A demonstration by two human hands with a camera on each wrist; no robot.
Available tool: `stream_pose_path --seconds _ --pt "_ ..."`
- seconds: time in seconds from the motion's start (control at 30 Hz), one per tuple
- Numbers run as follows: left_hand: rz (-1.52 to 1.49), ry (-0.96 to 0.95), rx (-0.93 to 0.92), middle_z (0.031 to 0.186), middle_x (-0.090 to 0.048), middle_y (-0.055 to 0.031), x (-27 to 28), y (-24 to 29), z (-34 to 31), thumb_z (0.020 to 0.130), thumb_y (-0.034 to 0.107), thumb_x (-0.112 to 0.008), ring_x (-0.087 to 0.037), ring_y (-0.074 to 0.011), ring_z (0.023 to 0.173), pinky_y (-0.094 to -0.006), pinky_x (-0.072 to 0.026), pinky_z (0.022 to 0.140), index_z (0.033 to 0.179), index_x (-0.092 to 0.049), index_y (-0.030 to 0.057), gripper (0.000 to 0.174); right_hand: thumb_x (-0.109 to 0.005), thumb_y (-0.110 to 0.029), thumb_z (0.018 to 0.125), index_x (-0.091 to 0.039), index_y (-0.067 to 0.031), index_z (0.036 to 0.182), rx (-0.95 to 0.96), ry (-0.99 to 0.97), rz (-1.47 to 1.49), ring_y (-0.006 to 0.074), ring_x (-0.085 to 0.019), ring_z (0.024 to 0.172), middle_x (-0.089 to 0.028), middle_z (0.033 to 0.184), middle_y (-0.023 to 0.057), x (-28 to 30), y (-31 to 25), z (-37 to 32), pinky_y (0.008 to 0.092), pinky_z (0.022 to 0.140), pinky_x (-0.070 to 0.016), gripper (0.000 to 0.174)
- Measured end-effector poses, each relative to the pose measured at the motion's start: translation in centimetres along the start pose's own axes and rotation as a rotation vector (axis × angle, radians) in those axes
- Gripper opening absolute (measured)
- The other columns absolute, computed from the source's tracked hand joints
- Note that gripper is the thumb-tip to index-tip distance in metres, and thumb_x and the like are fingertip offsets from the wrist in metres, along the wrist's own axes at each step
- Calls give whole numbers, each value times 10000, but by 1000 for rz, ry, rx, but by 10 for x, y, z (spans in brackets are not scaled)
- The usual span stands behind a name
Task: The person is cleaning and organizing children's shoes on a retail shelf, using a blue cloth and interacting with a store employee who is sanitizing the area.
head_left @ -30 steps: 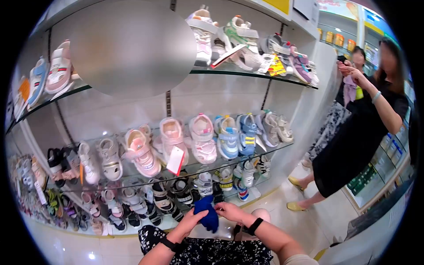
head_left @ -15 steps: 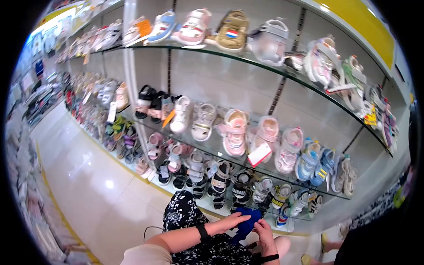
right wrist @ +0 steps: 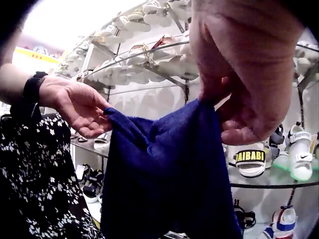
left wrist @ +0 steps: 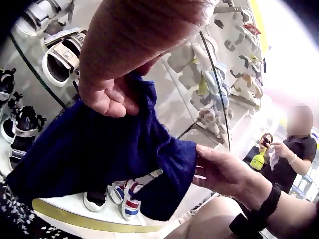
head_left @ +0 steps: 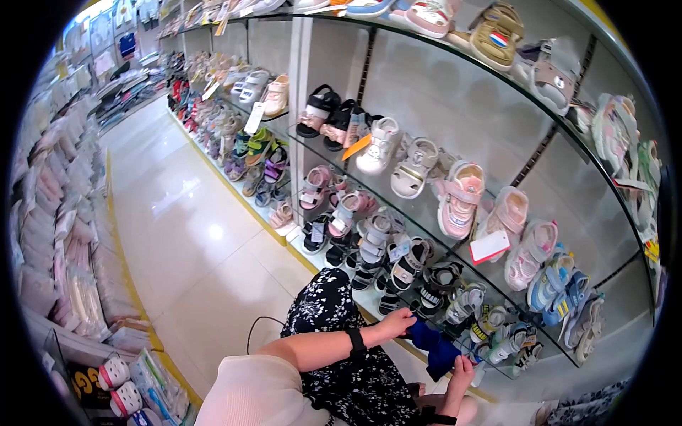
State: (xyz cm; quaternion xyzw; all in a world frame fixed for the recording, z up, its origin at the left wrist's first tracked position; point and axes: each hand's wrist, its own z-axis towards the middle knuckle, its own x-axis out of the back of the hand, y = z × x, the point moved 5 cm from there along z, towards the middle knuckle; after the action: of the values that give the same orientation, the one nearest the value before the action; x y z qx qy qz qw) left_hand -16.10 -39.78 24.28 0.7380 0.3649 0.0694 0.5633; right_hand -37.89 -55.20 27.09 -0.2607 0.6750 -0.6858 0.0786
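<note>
A dark blue cloth (head_left: pixel 433 348) with a soft, fuzzy surface is stretched between my two hands, low in front of the shoe shelves. My left hand (head_left: pixel 396 324) pinches one upper corner, and my right hand (head_left: pixel 460 376) pinches the other. Seen from the right wrist, the cloth (right wrist: pixel 167 169) hangs down in a broad sheet, its top edge sagging in folds between the fingers. In the left wrist view its lower part (left wrist: pixel 169 194) droops below the right hand. Behind it several children's sandals (right wrist: pixel 250 162) stand on the shelf.
Glass shelves (head_left: pixel 455 252) packed with small shoes rise in front and to the right. A tiled aisle (head_left: pixel 213 234) runs off to the left, bordered by piles of packaged goods (head_left: pixel 57 234). A person in dark clothing (left wrist: pixel 294 154) stands off to the right.
The head view has swung left, bringing the aisle in. My hands have moved apart, and the cloth, bunched between them earlier, is now pulled out wider.
</note>
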Motion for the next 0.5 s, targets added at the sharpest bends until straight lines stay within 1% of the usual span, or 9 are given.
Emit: stream_pose_path --seconds 0.1,0.13,0.17,0.2,0.27,0.3,0.4,0.47,0.5 --pt "83 -13 -103 766 -540 8 8 5 3 910 241 -499 -530 -74 677 -219 -435 588 867 -498 68 178 -566 -155 854 -590 15 823 157 54 -224 117 -509 633 -565 657 35 11 25 9 269 599 -427 175" --pt "114 -30 -139 762 -543 7 9 5 6 912 242 -496 -535 -77 672 -222 -439 582 865 -496 65 183 -561 -151 853 -590 14 826 174 70 -324 152 -519 625 -571 660 66 10 13 5 294 598 -429 170" --pt "190 -22 -266 726 -577 -33 13 -7 21 901 241 -500 -576 -146 646 -279 -456 581 855 -498 45 202 -555 -146 851 -590 14 829 191 88 -425 187 -529 616 -577 663 97 12 -1 -1 318 597 -430 165" --pt "370 33 -320 720 -585 -54 14 5 14 894 238 -504 -582 -181 645 -299 -458 588 849 -498 38 205 -550 -142 849 -589 13 831 208 105 -525 222 -539 607 -582 666 128 12 -14 -5 343 596 -432 161" --pt "728 140 -422 709 -599 -96 17 54 -17 880 231 -510 -592 -251 642 -339 -462 602 839 -499 25 211 -542 -138 846 -578 1 804 227 117 -673 292 -538 614 -573 677 174 17 -19 -4 375 597 -423 150" --pt "728 163 -426 712 -596 -139 19 69 -25 862 223 -519 -585 -311 675 -368 -454 614 836 -509 24 201 -538 -136 844 -572 -4 790 233 126 -745 327 -537 617 -568 682 197 18 -25 -7 391 598 -419 146" --pt "681 261 -569 734 -585 -143 31 76 -19 862 218 -522 -579 -280 675 -364 -448 602 856 -526 24 194 -534 -128 835 -531 3 747 348 214 -690 387 -519 653 -557 697 217 18 -51 -20 409 595 -409 158" --pt "620 239 -594 697 -558 -81 36 82 -15 866 201 -539 -543 -176 627 -309 -437 582 843 -527 22 181 -546 -138 836 -562 0 785 208 168 -641 303 -551 658 -574 705 172 22 -63 -24 366 613 -423 148" --pt "489 227 -575 676 -538 -91 35 81 -13 858 190 -550 -501 -177 605 -310 -425 576 830 -522 19 175 -553 -138 839 -574 0 800 153 123 -454 241 -553 684 -579 716 126 27 -46 -19 335 632 -426 145"
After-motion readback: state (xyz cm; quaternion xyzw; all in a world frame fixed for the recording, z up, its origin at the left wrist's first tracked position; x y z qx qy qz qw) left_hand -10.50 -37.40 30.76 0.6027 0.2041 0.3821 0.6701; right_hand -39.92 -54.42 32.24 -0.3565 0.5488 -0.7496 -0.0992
